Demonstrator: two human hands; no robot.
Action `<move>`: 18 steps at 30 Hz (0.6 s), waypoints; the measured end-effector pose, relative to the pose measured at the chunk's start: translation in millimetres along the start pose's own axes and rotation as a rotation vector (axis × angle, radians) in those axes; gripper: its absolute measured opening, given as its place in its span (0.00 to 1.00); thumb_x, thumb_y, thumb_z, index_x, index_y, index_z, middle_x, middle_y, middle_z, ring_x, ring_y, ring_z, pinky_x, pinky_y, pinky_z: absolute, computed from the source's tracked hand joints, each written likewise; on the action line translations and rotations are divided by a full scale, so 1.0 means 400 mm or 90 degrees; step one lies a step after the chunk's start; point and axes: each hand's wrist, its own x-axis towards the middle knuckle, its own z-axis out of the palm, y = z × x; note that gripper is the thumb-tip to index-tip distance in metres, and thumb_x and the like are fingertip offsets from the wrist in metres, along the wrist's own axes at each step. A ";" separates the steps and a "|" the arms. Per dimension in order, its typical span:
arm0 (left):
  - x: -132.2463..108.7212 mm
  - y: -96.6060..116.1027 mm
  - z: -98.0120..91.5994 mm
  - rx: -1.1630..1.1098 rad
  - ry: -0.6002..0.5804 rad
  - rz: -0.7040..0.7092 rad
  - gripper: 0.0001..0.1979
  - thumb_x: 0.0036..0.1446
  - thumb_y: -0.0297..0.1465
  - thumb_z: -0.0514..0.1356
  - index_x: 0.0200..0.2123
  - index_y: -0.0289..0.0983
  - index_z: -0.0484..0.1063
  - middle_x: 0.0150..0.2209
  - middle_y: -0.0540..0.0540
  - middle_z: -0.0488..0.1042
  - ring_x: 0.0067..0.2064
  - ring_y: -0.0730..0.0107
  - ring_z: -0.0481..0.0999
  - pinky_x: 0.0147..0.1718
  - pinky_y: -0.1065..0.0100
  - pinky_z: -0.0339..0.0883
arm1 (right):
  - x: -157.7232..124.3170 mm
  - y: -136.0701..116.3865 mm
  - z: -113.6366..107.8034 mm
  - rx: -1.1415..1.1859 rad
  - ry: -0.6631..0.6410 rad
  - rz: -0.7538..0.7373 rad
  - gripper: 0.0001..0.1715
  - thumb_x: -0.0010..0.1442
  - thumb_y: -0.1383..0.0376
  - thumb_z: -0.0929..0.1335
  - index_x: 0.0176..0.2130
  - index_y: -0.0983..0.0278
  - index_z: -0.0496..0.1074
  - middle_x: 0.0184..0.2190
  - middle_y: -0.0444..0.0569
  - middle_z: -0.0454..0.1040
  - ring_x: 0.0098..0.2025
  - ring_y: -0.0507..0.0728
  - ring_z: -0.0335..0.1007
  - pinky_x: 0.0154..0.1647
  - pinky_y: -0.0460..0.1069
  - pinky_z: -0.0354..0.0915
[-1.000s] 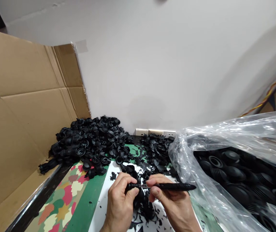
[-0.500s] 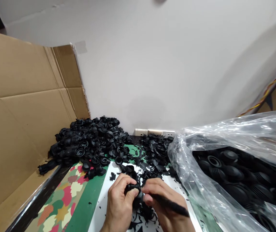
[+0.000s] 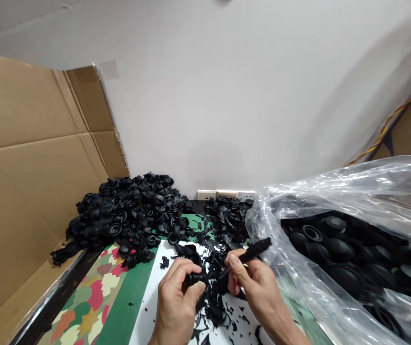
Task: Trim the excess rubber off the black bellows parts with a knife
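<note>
My left hand (image 3: 178,299) pinches a black ribbed rubber part (image 3: 197,278) between thumb and fingers, over a white sheet (image 3: 151,292). To its right, my right hand (image 3: 252,280) is closed around a dark-handled knife (image 3: 257,249). The handle points up and right, while a thin blade seems to show toward the rubber part, a short gap away from it. Black rubber scraps (image 3: 216,311) lie under and between both hands.
A heap of black rubber parts (image 3: 133,206) lies at left against a cardboard box (image 3: 40,167). Trimmed black scraps (image 3: 230,215) are piled below the wall sockets (image 3: 227,194). At right, a clear plastic bag (image 3: 273,244) holds more ribbed parts.
My right hand has pulled away from the rubber part to the right, and the knife handle has swung from pointing down-right to up-right. My left hand keeps its pinch. The view has shifted slightly.
</note>
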 end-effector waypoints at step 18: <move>0.016 0.024 0.008 -0.198 0.018 -0.118 0.12 0.38 0.22 0.65 0.30 0.39 0.80 0.34 0.46 0.76 0.37 0.62 0.75 0.35 0.67 0.72 | -0.029 0.026 0.074 0.157 -0.103 0.108 0.26 0.47 0.43 0.69 0.25 0.64 0.66 0.13 0.36 0.60 0.11 0.46 0.48 0.11 0.43 0.45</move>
